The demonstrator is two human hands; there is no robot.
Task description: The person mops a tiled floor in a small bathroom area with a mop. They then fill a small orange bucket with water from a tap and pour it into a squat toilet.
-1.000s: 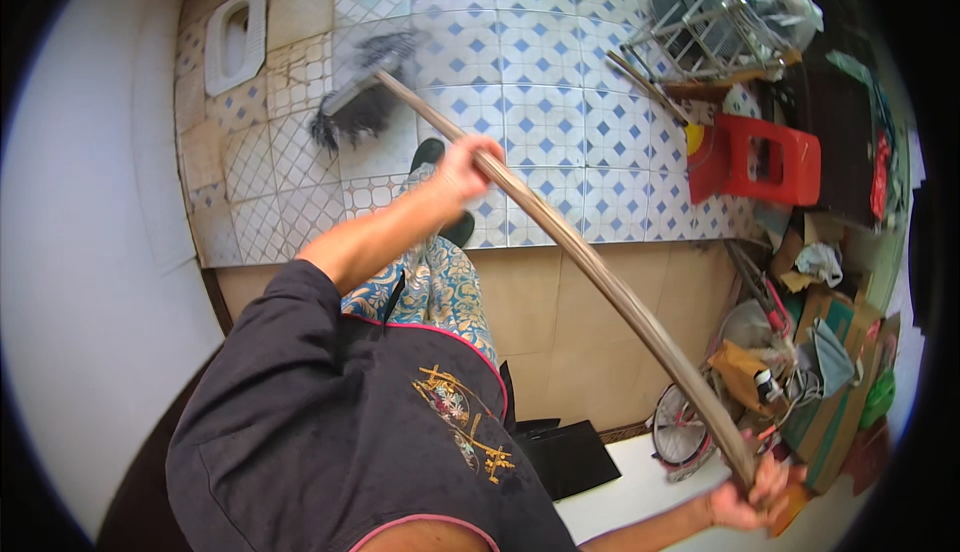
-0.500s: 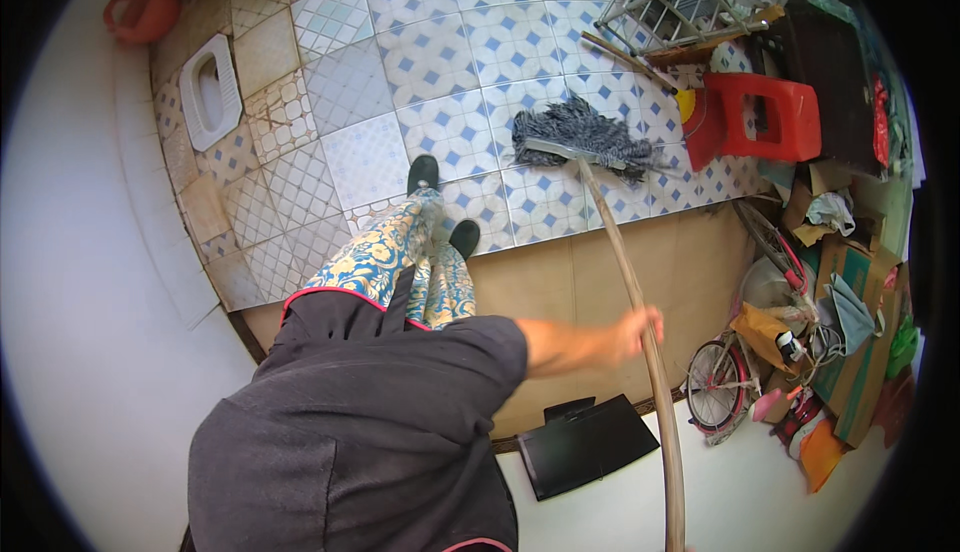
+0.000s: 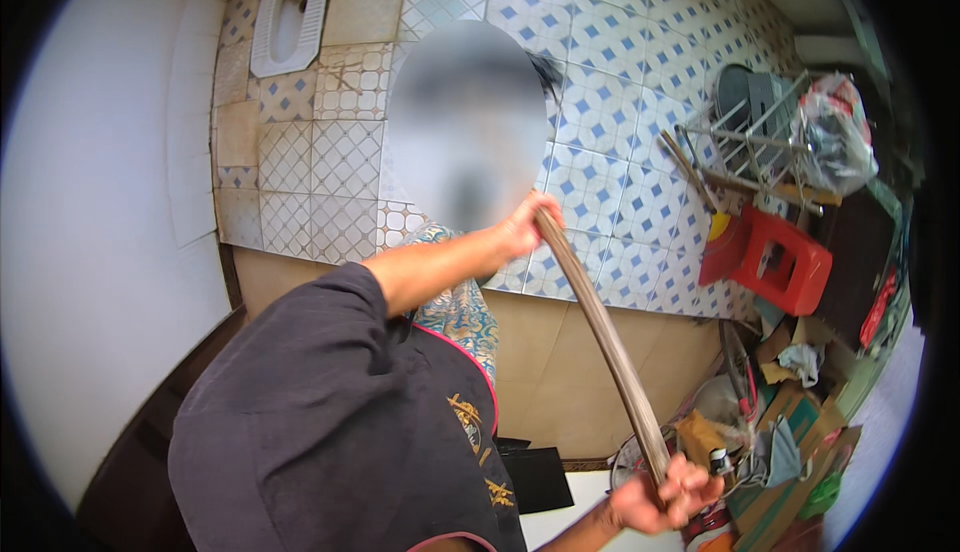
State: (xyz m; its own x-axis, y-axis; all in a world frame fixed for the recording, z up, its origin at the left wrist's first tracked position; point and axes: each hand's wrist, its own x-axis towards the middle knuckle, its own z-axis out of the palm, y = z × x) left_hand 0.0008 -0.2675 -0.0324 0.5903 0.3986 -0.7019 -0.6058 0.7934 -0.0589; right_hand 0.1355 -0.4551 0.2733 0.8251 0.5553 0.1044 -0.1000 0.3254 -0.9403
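The mop handle (image 3: 603, 342), a long wooden pole, runs diagonally across the front of the person's body. The left hand (image 3: 525, 225) is clamped around the pole at its forward visible part; the right hand (image 3: 660, 493) is wrapped around the pole near its rear end, toward the lower edge of the view. The two hands are well apart, both on the same handle. Forward of the left hand, an oval blurred area covers the pole and most of the mop head; only dark strands (image 3: 546, 76) project from its right side, over the tiled floor (image 3: 630, 102). Contact between the strands and the floor cannot be confirmed. A white squat pan (image 3: 290, 24) is set in the floor at the far left, next to the white wall (image 3: 100, 202). To the right, a red plastic stool (image 3: 795, 277) is positioned near a metal rack (image 3: 745, 137), with a clear plastic bag (image 3: 838, 137) at the rack's right side. A short stick (image 3: 686, 167) lies between the stool and the open tiles. Flattened cardboard (image 3: 790, 487) and a green bag (image 3: 823, 492) are located at the lower right, beyond the right hand. A black panel (image 3: 540, 482) is located beside the person's torso.
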